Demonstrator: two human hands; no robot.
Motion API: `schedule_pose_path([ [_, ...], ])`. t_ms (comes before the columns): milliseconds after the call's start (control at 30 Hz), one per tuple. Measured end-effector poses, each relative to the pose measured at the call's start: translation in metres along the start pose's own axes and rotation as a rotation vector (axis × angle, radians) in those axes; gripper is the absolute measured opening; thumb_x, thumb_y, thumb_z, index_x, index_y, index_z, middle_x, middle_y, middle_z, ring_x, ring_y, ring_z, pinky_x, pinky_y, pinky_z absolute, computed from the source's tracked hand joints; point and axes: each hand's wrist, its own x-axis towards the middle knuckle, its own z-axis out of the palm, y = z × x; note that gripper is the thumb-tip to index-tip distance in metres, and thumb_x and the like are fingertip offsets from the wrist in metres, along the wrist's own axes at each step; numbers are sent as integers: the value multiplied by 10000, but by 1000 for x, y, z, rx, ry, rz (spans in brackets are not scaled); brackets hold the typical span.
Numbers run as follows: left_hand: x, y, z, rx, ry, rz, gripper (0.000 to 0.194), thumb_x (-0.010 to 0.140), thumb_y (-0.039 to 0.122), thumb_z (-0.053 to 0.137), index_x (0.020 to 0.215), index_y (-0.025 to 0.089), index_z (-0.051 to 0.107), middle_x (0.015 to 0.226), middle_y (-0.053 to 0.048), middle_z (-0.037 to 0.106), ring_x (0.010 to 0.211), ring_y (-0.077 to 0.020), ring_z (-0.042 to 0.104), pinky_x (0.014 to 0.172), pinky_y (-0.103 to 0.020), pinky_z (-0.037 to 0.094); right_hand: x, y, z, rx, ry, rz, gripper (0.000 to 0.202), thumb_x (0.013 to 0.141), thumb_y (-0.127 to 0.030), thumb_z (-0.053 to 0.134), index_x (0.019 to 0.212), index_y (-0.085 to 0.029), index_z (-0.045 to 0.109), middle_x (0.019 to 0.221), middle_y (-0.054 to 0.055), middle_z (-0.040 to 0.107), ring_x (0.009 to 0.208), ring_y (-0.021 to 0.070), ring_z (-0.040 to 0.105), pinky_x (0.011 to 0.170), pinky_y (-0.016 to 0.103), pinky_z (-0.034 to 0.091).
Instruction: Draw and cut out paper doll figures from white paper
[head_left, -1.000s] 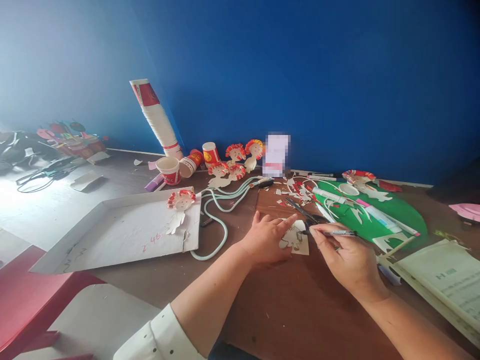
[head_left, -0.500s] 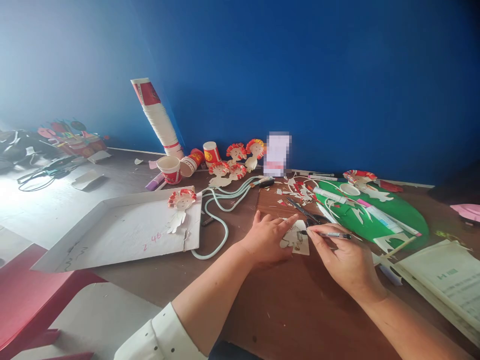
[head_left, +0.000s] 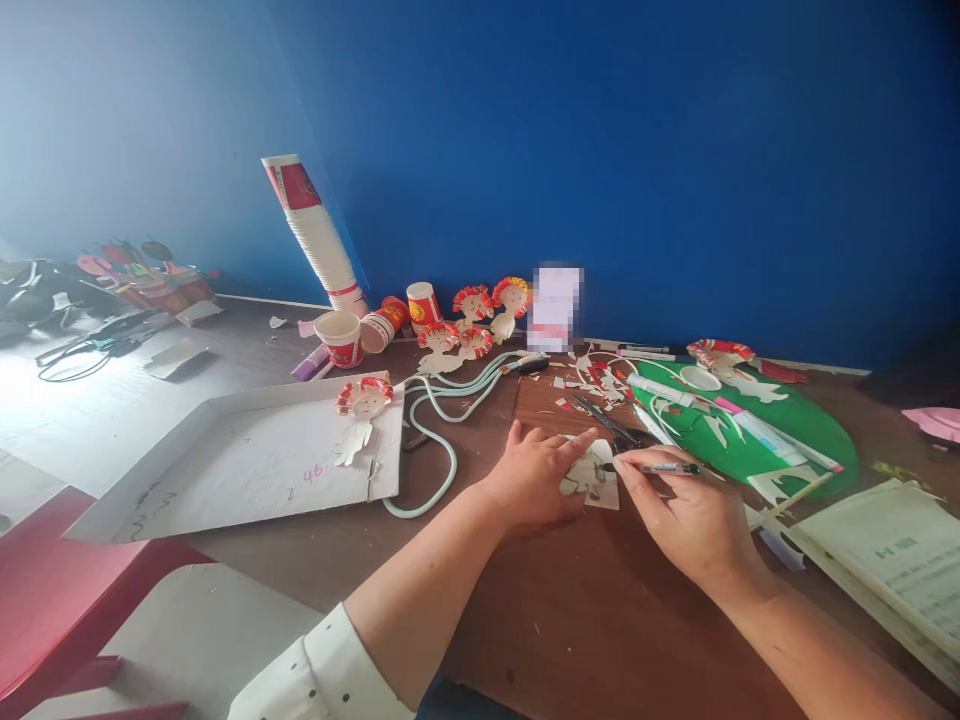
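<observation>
Flat on the brown table lies a small white piece of paper [head_left: 604, 486] with dark drawn lines on it. My left hand [head_left: 534, 475] presses on its left part with fingers spread, covering some of the drawing. A black marker [head_left: 667, 468] sits pinched in my right hand [head_left: 686, 520], its tip at the paper's upper middle. Just beyond the paper are black-handled scissors [head_left: 619, 432], partly open. On the green round mat [head_left: 817, 425] to the right rest a white pen with a pink end [head_left: 780, 435], markers and paper scraps.
At left a white box lid [head_left: 247, 460] holds a paper figure with a red-striped fringe [head_left: 365, 397]. A pale green cable [head_left: 454, 465] winds behind my left hand. Paper cups [head_left: 339, 338], one tall leaning cup stack [head_left: 322, 250] and more figures stand along the blue wall. A booklet [head_left: 892, 560] lies at right.
Almost nothing differs. The marker's rear end has shifted very slightly, while my left hand and the paper have stayed in place.
</observation>
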Motion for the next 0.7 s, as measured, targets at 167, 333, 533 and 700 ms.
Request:
schedule_pose_path([
  [167,0,0,0,-6,6,-1,833,705,431,593,1438,329,210,1239,-29,566,1160,-289,432,1072,-600,119,0,-1,-2,-26,-13,21,105,857,-242,562,839,-211,661,809,38,705,762,188,672,710,269,517],
  [333,-1,0,1,4,15,3,827,710,427,588,1437,331,204,1237,-26,566,1167,-281,430,1078,-587,123,0,-1,-3,-19,-14,25,104,851,-248,564,824,-215,659,794,40,707,748,193,675,694,272,517],
  [533,0,0,2,11,8,0,826,710,449,584,1437,334,207,1241,-21,562,1170,-282,431,1085,-576,110,-1,0,-4,-14,-21,19,97,848,-238,566,829,-212,657,807,39,708,763,193,678,703,269,514],
  [700,0,-1,2,-3,14,2,836,712,451,580,1443,340,191,1244,-27,561,1163,-292,432,1075,-590,108,0,-2,-7,-20,-20,12,92,848,-234,566,831,-205,652,794,40,702,739,189,674,686,268,511],
])
